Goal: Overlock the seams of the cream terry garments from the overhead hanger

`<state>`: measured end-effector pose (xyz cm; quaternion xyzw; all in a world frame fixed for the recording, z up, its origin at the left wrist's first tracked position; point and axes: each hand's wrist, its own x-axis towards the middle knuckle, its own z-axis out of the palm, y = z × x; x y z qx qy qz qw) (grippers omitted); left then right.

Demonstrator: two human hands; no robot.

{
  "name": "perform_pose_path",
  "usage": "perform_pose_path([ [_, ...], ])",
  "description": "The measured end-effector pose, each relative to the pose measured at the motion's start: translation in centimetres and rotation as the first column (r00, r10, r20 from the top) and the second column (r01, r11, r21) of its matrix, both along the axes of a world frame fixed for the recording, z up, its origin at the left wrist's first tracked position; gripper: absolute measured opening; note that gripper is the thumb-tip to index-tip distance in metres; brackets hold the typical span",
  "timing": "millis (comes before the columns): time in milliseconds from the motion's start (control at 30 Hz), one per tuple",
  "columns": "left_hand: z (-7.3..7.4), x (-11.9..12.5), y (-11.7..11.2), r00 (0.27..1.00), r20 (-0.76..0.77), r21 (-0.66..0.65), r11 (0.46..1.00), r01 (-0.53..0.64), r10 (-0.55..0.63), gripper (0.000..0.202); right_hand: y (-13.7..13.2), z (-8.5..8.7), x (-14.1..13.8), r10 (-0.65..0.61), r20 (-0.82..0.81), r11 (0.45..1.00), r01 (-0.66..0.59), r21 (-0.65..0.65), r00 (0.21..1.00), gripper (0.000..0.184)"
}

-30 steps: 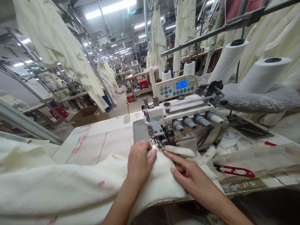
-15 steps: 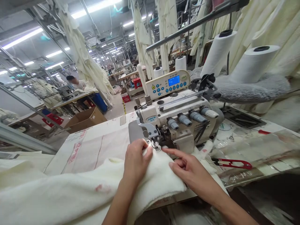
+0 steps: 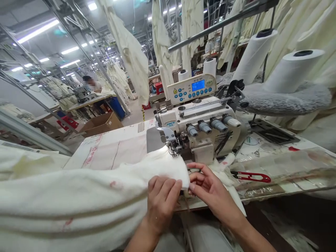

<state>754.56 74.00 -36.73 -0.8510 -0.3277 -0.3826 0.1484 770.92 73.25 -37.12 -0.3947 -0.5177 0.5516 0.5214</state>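
Observation:
A long piece of cream fleece fabric [image 3: 86, 192] with small red marks lies across the left side, its far edge at the presser foot of a white overlock sewing machine [image 3: 169, 117]. My left hand [image 3: 162, 201] is closed on the near edge of the cloth, fingers folded over it in front of the machine. To the right, my right hand [image 3: 211, 187] has its thumb and curled fingertips at the cloth's right edge, closed on it. Parts of the fingertips are hidden by the cloth. Red thread snips [image 3: 253, 176] lie to the right of my right hand.
White thread cones [image 3: 254, 54] stand behind the machine by a grey fluffy cover [image 3: 286, 101]. A control panel [image 3: 193, 89] tops the machine. Cream garments [image 3: 128, 45] hang around. A cardboard box [image 3: 102, 124] stands beyond the table; a person [image 3: 91, 85] sits further back.
My left hand has moved from beside the presser foot toward me and grips the near edge. My right forefinger, stretched out before, is now curled at the cloth's edge. The fabric is folded back leftward.

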Motion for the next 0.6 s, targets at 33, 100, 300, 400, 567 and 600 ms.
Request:
perform_pose_path([
  [33, 0.0, 0.0, 0.2, 1.000, 0.011, -0.003, 1.000, 0.016, -0.016, 0.016, -0.1, -0.3, 0.1, -0.063, 0.114, 0.992, 0.049, 0.117, 0.991, 0.033],
  [100, 0.4, 0.0, 0.4, 0.999, 0.017, -0.018, 0.999, 0.030, -0.030, 0.016, 0.1, -0.9, 0.4, -0.273, 0.320, 0.894, 0.115, 0.434, 0.907, 0.038],
  [300, 3.2, 0.6, 0.2, 0.999, 0.032, -0.205, 0.979, 0.014, -0.008, 0.009, 1.1, -1.4, 0.5, -0.617, 0.355, 0.518, 0.023, 0.855, 0.702, 0.024],
  [400, 4.8, 0.3, 1.5, 0.999, 0.045, -0.428, 0.904, 0.010, 0.011, 0.013, 1.1, -1.5, 0.5, -0.659, 0.327, 0.475, 0.038, 0.879, 0.678, 0.025],
  [567, 5.3, -0.8, 6.4, 0.943, -0.039, -0.494, 0.814, -0.306, 0.330, 0.022, 0.5, -2.1, 0.2, -0.656, 0.337, 0.469, 0.016, 0.883, 0.675, 0.021],
  [600, 5.1, -1.0, 7.4, 0.931, -0.092, -0.498, 0.793, -0.351, 0.354, 0.022, 0.5, -2.2, 0.1, -0.653, 0.341, 0.478, 0.020, 0.878, 0.676, 0.021],
])
